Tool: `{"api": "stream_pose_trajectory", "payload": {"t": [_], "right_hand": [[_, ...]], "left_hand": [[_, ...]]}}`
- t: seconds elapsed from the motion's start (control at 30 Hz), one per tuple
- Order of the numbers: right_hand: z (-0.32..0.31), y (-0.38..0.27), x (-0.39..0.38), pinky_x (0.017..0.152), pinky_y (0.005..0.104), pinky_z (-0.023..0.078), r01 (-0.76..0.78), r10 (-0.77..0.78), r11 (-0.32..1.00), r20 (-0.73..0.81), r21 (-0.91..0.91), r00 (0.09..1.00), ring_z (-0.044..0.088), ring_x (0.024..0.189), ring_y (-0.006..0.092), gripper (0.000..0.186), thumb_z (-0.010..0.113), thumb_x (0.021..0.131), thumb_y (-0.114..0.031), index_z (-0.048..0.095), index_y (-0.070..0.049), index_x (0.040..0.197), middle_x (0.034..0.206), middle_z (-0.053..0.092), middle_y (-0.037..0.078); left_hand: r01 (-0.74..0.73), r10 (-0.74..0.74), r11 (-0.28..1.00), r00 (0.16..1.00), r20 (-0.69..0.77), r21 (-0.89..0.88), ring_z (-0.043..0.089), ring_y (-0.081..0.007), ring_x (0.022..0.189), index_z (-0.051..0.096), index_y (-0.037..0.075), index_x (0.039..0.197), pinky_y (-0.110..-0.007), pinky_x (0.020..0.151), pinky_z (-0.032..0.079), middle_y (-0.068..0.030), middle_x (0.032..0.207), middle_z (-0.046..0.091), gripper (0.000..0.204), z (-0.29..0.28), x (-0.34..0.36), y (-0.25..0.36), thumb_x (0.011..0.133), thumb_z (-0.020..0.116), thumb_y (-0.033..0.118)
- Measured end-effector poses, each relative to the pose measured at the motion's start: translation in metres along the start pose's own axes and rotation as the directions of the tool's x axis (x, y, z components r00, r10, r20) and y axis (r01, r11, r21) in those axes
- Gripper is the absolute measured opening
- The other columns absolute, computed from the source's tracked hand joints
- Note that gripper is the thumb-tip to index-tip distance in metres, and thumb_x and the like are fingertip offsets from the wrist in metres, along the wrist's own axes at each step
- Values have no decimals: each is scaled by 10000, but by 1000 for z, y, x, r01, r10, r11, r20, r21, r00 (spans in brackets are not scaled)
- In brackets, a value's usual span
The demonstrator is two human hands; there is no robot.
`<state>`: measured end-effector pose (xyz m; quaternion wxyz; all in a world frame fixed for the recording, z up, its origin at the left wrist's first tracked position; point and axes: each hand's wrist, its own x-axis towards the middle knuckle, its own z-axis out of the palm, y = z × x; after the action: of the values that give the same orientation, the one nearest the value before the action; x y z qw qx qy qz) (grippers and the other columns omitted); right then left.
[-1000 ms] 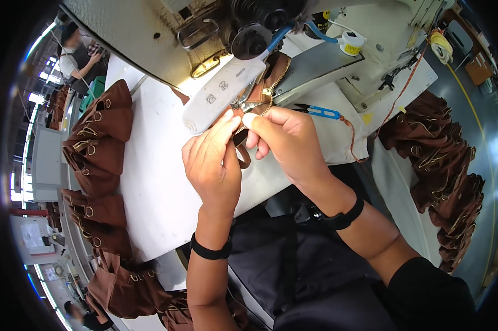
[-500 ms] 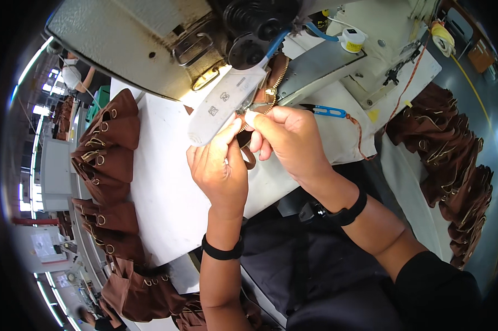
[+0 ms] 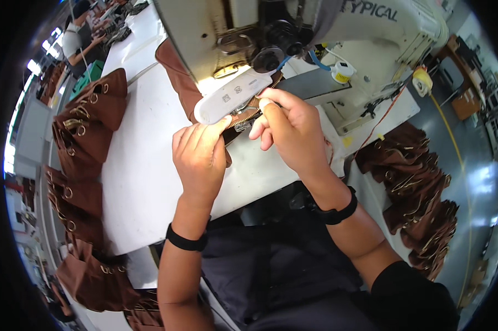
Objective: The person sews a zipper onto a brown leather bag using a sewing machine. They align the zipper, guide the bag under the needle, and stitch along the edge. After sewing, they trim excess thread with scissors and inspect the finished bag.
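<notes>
Brown bag material [image 3: 177,77] with a brass-toothed zipper [image 3: 243,119] lies under the head of a sewing machine [image 3: 199,38]. My left hand [image 3: 198,157] pinches the zipper's near end, thumb and forefinger closed on its tape. Farther right, my right hand [image 3: 293,129] grips the zipper's other stretch, thumb against forefinger and the other fingers curled. Between the hands the teeth run in a slanting line beside the presser foot. A pale rounded guard [image 3: 232,99] hangs just above and hides part of the material. Both wrists wear black bands.
Brown bags with metal rings [image 3: 89,118] hang along the left edge of the white table [image 3: 144,182]. More brown pieces [image 3: 409,187] are heaped at the right. A white round bottle [image 3: 343,71] sits by the machine's arm. Another person [image 3: 79,38] stands far left.
My hands have moved apart along the zipper, the right one now higher beside the guard. More brown material shows left of the machine head. The whole view has shifted.
</notes>
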<state>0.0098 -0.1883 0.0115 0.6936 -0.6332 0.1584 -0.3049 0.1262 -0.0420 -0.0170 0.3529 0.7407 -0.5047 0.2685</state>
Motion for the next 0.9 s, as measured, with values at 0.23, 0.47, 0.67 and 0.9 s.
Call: {"api": "stream_pose_trajectory", "payload": {"t": [0.23, 0.47, 0.67, 0.9], "right_hand": [[-2, -11, 14, 521, 271, 467, -203, 172, 907, 114, 369, 978, 524, 506, 119, 195, 554, 1012, -150, 666, 2, 960, 669, 639, 79], [-7, -13, -3, 544, 267, 475, 4, -6, 999, 40, 49, 999, 538, 543, 113, 260, 542, 1036, -113, 692, 29, 1193, 707, 645, 74], [-67, -39, -48, 592, 217, 424, 376, -410, 884, -76, -279, 909, 512, 621, 57, 302, 512, 1068, -84, 655, 52, 1297, 736, 618, 28], [-198, -188, 50, 864, 269, 503, 456, -833, 389, -94, -800, 545, 627, 894, 126, 345, 584, 1061, -222, 725, 21, 1262, 924, 686, 51]], "left_hand": [[-38, 36, 999, 998, -47, -29, 719, -231, 1018, 767, 88, 1086, -347, 914, 484, -57, 1163, 783, 275, 0, -4, -4, 854, 686, -37], [-67, 66, 998, 997, -28, -11, 686, -260, 1082, 753, 87, 1122, -383, 949, 480, -59, 1188, 763, 318, -1, -4, -10, 827, 697, -15], [-70, 68, 994, 997, 37, 78, 529, -356, 1339, 638, 25, 1345, -483, 1108, 413, -162, 1403, 606, 593, -9, 7, -12, 771, 776, 85], [-150, 137, 988, 952, 273, 27, 453, -400, 1426, 539, 12, 1450, -547, 1233, 287, -216, 1473, 545, 707, -33, 17, -31, 840, 771, 283]]}}
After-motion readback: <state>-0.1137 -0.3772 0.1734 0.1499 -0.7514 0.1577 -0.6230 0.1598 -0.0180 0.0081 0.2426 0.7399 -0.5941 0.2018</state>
